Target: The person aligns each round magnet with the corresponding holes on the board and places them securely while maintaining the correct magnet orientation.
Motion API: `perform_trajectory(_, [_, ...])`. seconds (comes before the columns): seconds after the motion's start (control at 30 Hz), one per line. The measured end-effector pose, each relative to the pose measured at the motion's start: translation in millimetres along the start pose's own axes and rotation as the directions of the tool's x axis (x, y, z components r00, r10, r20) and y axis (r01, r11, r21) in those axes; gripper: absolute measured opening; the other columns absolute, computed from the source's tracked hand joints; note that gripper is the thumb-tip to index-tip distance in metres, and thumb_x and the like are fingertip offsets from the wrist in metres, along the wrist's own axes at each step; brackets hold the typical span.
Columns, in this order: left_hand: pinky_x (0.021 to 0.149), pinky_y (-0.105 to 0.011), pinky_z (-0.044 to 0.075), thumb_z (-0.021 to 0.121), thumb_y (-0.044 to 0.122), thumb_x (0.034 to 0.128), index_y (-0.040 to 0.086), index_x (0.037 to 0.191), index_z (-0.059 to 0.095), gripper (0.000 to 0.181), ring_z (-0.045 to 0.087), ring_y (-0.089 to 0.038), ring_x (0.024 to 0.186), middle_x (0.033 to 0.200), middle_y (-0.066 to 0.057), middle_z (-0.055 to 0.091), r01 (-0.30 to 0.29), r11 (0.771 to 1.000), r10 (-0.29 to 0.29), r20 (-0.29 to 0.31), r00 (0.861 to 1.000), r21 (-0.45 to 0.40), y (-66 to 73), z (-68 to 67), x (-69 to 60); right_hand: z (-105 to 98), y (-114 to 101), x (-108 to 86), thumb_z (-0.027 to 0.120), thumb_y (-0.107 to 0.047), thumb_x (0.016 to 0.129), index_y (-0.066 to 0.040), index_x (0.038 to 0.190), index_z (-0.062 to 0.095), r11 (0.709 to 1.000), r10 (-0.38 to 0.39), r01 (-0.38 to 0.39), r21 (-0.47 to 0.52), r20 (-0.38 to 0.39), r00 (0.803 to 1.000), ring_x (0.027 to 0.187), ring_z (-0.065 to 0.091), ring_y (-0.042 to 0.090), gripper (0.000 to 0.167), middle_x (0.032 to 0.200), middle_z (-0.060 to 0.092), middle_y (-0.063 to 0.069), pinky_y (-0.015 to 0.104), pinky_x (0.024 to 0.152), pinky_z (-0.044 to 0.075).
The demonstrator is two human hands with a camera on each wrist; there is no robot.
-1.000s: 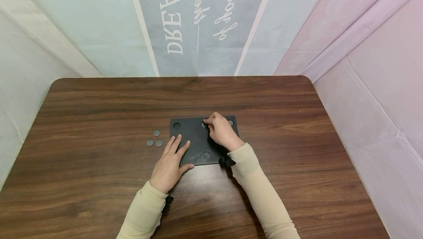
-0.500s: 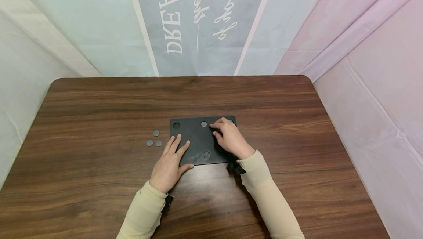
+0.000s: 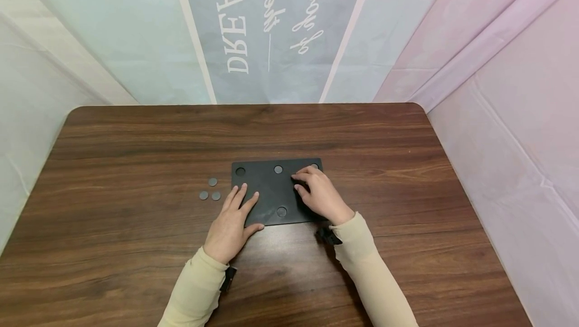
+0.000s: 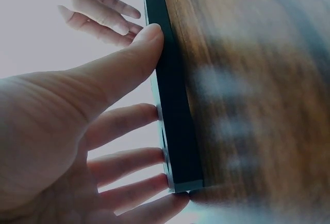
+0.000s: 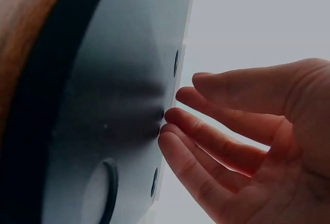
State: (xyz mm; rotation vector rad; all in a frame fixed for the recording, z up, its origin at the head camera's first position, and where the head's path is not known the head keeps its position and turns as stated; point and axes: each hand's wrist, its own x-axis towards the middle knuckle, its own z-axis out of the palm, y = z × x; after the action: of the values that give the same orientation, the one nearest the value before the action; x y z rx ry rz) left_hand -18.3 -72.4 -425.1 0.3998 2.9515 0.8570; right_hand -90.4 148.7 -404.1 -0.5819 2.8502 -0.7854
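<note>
A black rectangular board [image 3: 267, 194] with round recesses lies flat on the table. My left hand [image 3: 228, 231] rests on its left side, fingers spread, with the thumb at the front edge. Over the right half, my right hand [image 3: 323, 194] has loosely bent fingers; in the right wrist view its fingertips [image 5: 172, 115] touch or nearly touch the board, and nothing sits between thumb and fingers. A grey disc [image 3: 278, 170] fills the back middle recess. The back left recess [image 3: 240, 171] looks dark. Whether the front middle recess [image 3: 282, 212] holds a disc, I cannot tell. The back right recess is partly hidden.
Three loose grey discs [image 3: 212, 182] lie on the wooden table [image 3: 135, 166] left of the board. Behind the table hangs a printed cloth [image 3: 271, 40], and pale cloth walls stand at both sides.
My right hand has let go of the disc at the back middle recess and drawn back to the right and toward me. The left hand has stayed in place.
</note>
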Motion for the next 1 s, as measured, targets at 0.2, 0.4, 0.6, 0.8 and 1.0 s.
perform_trajectory(0.2, [0.098,-0.049,0.047,0.079,0.028,0.0771,0.006,0.136,0.055,0.067,0.031,-0.039,0.14,0.148,-0.022,0.039,0.002,1.0,-0.002,0.001,1.0,-0.003,-0.7,0.7,0.5,-1.1,1.2,-5.9,0.063,-0.009,0.092,0.0,0.116,0.068,1.0,-0.015,0.015,0.0,-0.02,1.0,0.109,0.059,0.029,0.026,0.115,0.064,0.013,0.044,0.092,0.05])
perform_trajectory(0.4, [0.098,-0.049,0.047,0.079,0.028,0.077,0.005,0.135,0.055,0.067,0.032,-0.039,0.14,0.147,-0.022,0.04,-0.01,1.0,0.01,-0.007,1.0,-0.005,-1.0,1.4,0.5,-2.8,3.7,-12.7,0.063,-0.01,0.092,0.0,0.116,0.068,1.0,-0.016,0.015,-0.009,-0.027,1.0,0.114,0.057,0.031,0.026,0.118,0.064,0.013,0.047,0.097,0.047])
perform_trajectory(0.6, [0.098,-0.048,0.047,0.079,0.029,0.0767,0.005,0.135,0.056,0.067,0.032,-0.039,0.139,0.147,-0.022,0.04,-0.012,1.0,0.012,-0.01,1.0,0.001,-1.4,2.0,0.4,-4.9,4.1,-19.6,0.065,-0.011,0.091,0.001,0.116,0.068,1.0,0.002,-0.002,-0.011,-0.02,1.0,0.117,0.055,0.033,0.028,0.123,0.062,0.016,0.048,0.099,0.045])
perform_trajectory(0.8, [0.099,-0.048,0.046,0.079,0.028,0.0766,0.005,0.135,0.055,0.067,0.032,-0.039,0.14,0.147,-0.022,0.04,-0.01,1.0,0.01,-0.008,1.0,0.002,-1.4,2.0,0.1,-5.4,3.1,-28.1,0.067,-0.012,0.089,0.0,0.117,0.068,0.999,0.037,-0.038,-0.018,-0.027,0.999,0.12,0.053,0.035,0.03,0.128,0.059,0.019,0.049,0.099,0.045])
perform_trajectory(1.0, [0.099,-0.048,0.046,0.079,0.028,0.0768,0.005,0.136,0.055,0.068,0.032,-0.04,0.14,0.148,-0.022,0.04,-0.01,1.0,0.01,-0.005,1.0,0.004,-1.8,2.2,0.2,-3.8,5.0,-33.1,0.07,-0.01,0.087,0.0,0.114,0.069,0.998,0.058,-0.058,-0.004,-0.079,0.995,0.122,0.052,0.038,0.029,0.129,0.058,0.02,0.053,0.1,0.044])
